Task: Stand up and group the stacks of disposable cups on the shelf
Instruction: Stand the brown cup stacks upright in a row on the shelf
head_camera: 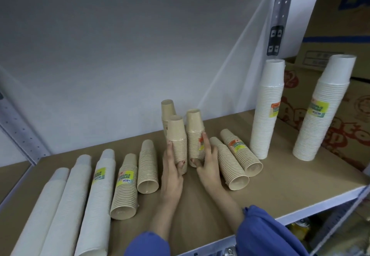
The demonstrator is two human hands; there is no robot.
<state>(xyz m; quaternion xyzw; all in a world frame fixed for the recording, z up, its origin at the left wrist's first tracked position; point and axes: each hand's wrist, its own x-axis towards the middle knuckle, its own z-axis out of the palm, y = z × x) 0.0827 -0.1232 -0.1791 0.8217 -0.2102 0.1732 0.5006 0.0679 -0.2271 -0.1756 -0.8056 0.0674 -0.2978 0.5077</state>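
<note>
Item: 2 upright kraft cup stacks, my left hand gripping one, right hand gripping the other. Likely light, tippy, crushable; grip low. 2 fallen stacks lie just right of my right hand.

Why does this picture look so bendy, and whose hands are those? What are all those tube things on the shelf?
The picture comes from a wide camera worn on a person's head, looking down at their own hands, so straight lines bend. There is no machine here. Those tubes are stacks of throwaway cups on a brown shelf. Three small tan stacks stand upright in the middle. The left hand holds the front tan stack, and the right hand holds the one beside it; a third stands behind. Two tall white stacks stand at the right. Three white stacks and four tan ones lie on their sides, not yet stood up. Cardboard boxes sit at the far right.
</note>
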